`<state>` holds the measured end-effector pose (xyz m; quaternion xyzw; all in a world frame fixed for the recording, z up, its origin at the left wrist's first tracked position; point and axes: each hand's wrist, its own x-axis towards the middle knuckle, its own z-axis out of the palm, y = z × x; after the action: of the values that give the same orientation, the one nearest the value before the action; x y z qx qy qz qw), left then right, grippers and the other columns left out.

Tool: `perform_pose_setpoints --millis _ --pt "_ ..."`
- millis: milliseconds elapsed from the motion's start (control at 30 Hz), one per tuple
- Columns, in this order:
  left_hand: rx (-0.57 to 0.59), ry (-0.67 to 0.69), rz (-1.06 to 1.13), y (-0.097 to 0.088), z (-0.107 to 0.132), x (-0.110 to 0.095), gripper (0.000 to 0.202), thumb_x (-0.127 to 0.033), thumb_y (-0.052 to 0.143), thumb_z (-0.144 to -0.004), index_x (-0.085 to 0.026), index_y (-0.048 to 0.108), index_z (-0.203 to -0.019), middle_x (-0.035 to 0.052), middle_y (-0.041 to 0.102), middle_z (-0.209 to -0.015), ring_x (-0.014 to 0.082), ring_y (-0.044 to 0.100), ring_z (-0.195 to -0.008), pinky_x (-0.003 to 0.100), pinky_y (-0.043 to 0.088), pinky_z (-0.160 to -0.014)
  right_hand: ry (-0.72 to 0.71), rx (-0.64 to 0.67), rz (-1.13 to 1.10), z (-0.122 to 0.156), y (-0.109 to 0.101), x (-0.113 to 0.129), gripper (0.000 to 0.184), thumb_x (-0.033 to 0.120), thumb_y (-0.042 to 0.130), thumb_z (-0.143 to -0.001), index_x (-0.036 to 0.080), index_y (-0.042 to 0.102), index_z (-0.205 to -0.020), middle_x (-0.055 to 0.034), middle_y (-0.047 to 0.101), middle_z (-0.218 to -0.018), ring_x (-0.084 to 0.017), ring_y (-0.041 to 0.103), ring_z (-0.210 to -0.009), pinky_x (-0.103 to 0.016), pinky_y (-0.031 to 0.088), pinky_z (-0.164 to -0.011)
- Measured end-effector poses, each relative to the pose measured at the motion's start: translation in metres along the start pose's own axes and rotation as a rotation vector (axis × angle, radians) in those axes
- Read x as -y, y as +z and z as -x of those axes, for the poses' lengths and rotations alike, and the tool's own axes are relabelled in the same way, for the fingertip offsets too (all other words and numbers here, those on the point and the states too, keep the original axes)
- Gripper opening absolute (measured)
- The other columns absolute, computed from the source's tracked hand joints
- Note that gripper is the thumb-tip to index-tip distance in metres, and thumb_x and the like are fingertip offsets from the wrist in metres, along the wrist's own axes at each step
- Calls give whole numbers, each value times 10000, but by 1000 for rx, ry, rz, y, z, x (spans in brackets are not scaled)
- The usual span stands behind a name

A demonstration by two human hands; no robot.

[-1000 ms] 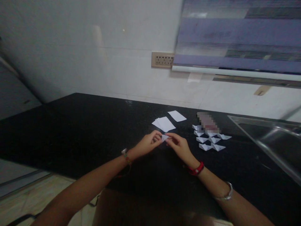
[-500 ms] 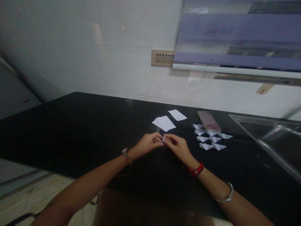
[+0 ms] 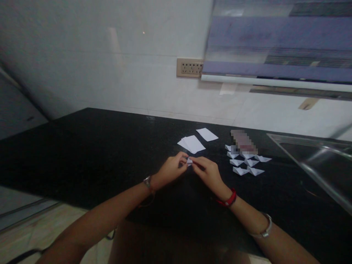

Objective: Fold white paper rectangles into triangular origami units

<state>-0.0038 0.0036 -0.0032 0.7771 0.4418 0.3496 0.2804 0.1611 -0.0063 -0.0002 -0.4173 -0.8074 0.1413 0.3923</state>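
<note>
Over the black countertop (image 3: 90, 146), my left hand (image 3: 170, 169) and my right hand (image 3: 206, 171) meet fingertip to fingertip. Both pinch a small folded piece of white paper (image 3: 189, 160), mostly hidden by the fingers. A small stack of flat white paper slips (image 3: 192, 144) lies just beyond my hands, with a single slip (image 3: 207, 135) behind it. To the right lies a cluster of several folded white paper triangles (image 3: 246, 163).
A blurred-out flat object (image 3: 243, 142) lies behind the folded triangles. A steel sink (image 3: 316, 161) is set into the counter at the right. A wall socket (image 3: 189, 68) and a window blind (image 3: 277, 47) are on the wall behind.
The folded paper has been pressed smaller between my fingers, and both hands have drawn slightly closer together. The other papers have not moved.
</note>
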Motion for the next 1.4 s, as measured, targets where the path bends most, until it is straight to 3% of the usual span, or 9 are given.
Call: perform_pose_setpoints --millis 167,333,467,1067,1400 --pt "-61 10 1 3 0 0 146 -160 489 -746 -169 495 -892 12 641 -809 118 605 -700 221 479 -617 -46 -33 3 0 0 2 235 152 474 -758 191 613 -944 -51 638 -860 -148 580 -784 -269 459 -695" --pt "-117 8 110 4 1 -4 102 -143 516 -721 -162 499 -821 4 629 -758 106 604 -688 208 491 -617 32 -109 -9 2 2 1 195 161 482 -747 177 590 -908 -47 631 -829 -139 579 -703 -253 465 -652" --pt "-132 -29 223 5 0 -5 124 -140 522 -718 -159 464 -826 5 626 -729 108 610 -672 198 489 -585 -47 -127 11 1 0 2 150 159 470 -762 177 604 -827 -44 628 -807 -147 569 -748 -259 449 -691" --pt "9 14 275 4 2 -4 122 -134 447 -747 -167 436 -864 -6 624 -730 120 620 -697 213 468 -624 57 -180 -191 0 0 -5 151 121 480 -738 174 621 -724 -39 615 -757 -147 567 -721 -264 448 -650" --pt "-52 137 -79 -2 3 -2 87 -129 463 -729 -167 520 -784 -18 569 -718 96 530 -642 196 411 -614 177 -74 -333 -1 4 -6 130 251 606 -680 160 604 -773 -46 610 -771 -156 567 -712 -253 453 -600"
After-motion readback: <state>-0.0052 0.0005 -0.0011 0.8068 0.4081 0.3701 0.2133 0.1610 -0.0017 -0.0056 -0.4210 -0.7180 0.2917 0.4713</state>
